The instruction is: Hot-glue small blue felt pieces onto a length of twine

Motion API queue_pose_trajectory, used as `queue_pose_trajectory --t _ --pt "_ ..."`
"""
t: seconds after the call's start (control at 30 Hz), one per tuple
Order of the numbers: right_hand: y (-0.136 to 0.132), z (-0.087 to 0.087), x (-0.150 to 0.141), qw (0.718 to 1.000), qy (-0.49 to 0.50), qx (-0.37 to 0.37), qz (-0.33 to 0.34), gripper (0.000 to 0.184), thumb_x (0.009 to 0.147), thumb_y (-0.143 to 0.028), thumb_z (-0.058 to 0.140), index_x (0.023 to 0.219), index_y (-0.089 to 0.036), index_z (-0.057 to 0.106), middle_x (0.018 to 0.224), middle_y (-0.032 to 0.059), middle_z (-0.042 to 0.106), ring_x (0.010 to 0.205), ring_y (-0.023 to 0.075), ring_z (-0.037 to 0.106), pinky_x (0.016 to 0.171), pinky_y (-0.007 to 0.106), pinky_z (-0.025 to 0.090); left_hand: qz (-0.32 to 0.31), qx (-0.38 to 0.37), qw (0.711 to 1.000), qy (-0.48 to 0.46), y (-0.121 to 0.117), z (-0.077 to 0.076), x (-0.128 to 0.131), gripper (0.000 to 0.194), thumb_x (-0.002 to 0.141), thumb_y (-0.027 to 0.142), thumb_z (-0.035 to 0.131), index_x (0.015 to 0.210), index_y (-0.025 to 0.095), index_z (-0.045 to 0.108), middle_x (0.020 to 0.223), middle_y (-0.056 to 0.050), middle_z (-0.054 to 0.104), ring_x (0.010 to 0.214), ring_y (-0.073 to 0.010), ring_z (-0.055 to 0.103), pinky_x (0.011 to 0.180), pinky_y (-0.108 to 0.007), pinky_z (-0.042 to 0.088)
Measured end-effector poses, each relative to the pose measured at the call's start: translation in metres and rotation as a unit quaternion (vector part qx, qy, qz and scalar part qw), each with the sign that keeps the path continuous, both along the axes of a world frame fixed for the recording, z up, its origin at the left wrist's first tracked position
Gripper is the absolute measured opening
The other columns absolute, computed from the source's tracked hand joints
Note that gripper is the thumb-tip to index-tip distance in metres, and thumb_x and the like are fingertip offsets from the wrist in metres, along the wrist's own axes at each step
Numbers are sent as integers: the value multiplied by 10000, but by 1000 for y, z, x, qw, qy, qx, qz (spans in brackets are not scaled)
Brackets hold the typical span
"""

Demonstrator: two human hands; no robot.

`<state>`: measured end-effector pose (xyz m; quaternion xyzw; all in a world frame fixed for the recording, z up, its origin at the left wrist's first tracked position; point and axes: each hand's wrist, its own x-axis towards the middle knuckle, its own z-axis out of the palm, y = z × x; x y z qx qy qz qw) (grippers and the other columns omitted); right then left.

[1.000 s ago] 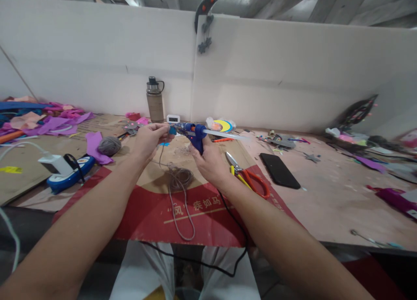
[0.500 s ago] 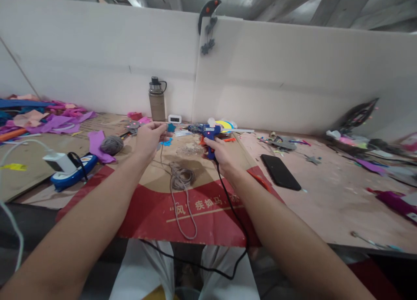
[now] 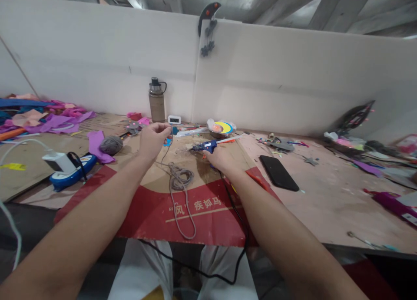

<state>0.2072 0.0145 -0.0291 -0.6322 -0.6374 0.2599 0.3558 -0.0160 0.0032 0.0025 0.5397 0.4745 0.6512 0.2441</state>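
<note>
My left hand (image 3: pixel 155 137) pinches a small blue felt star (image 3: pixel 175 130) between thumb and fingertips, above the board. A grey cord (image 3: pixel 167 151) hangs below that hand and runs to a loose coil (image 3: pixel 181 178) on the red and tan cardboard (image 3: pixel 153 213). My right hand (image 3: pixel 217 156) is closed round a blue glue gun (image 3: pixel 208 146), its nozzle pointing left and low over the cardboard. A white glue stick (image 3: pixel 230 138) juts from the gun's back. Another bright blue cutout (image 3: pixel 167 142) lies under my left hand, partly hidden.
Behind stand a water bottle (image 3: pixel 157 101), a small white clock (image 3: pixel 174 120) and a bowl (image 3: pixel 216 134) with a yellow and blue disc. To the right lies a black phone (image 3: pixel 279 173). At left are a grey yarn ball (image 3: pixel 111 146), a power strip (image 3: pixel 73 172) and felt scraps (image 3: pixel 61 124).
My right hand has lowered the glue gun toward the cardboard and tipped it, away from the blue star. My left hand, still pinching the star, has shifted slightly right.
</note>
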Motion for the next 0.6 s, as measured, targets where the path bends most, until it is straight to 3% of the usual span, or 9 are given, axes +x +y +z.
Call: queue_pose_trajectory --t 0.1,0.17,0.23,0.3,0.37,0.43,0.5,0.6 --pt "-11 11 0 981 -174 82 -17 345 801 -395 631 553 -207 483 799 213 678 961 349 651 857 456 436 47 38 992 110 -7 1 4 108 754 268 660 742 167 697 619 -23 660 556 -121 580 536 -233 420" --pt "-19 18 -7 980 -164 117 -4 339 850 -417 554 593 -206 488 789 171 665 900 306 648 834 434 437 85 99 970 205 -12 1 7 54 746 214 662 724 176 695 637 -11 659 576 -119 570 582 -243 426" --pt "-27 22 -21 987 -38 154 41 292 872 -423 500 674 -210 492 778 91 640 819 229 617 795 383 443 96 169 937 290 -16 1 10 36 746 172 656 738 176 691 675 -8 659 587 -116 559 598 -248 428" --pt "-32 21 -39 973 148 150 99 241 844 -440 528 775 -213 489 811 35 611 792 174 578 772 333 450 93 221 908 344 -18 0 12 52 766 155 639 775 172 688 719 -17 661 602 -118 557 606 -253 434" --pt "-36 18 -56 924 324 131 155 240 791 -411 600 865 -221 474 856 1 594 818 143 570 797 306 454 91 248 890 373 -18 -2 13 67 784 146 627 808 172 685 757 -29 665 624 -124 560 629 -262 445" --pt "-38 16 -68 873 441 90 188 296 748 -362 653 893 -237 427 854 -24 583 796 123 577 803 298 463 87 264 880 386 -19 -3 15 81 781 129 630 819 176 684 777 -34 670 651 -132 568 654 -270 452" --pt "-39 15 -73 846 491 43 204 310 754 -330 647 910 -252 391 795 -52 559 691 105 555 735 292 478 83 272 880 380 -20 -3 18 86 771 115 636 811 175 683 771 -32 672 662 -132 573 661 -268 452" --pt "-41 15 -71 864 467 39 182 221 795 -301 589 907 -256 404 705 -78 475 553 83 440 560 245 423 85 246 907 332 -22 -3 23 48 761 133 646 778 166 676 728 -16 666 610 -111 560 610 -248 435"
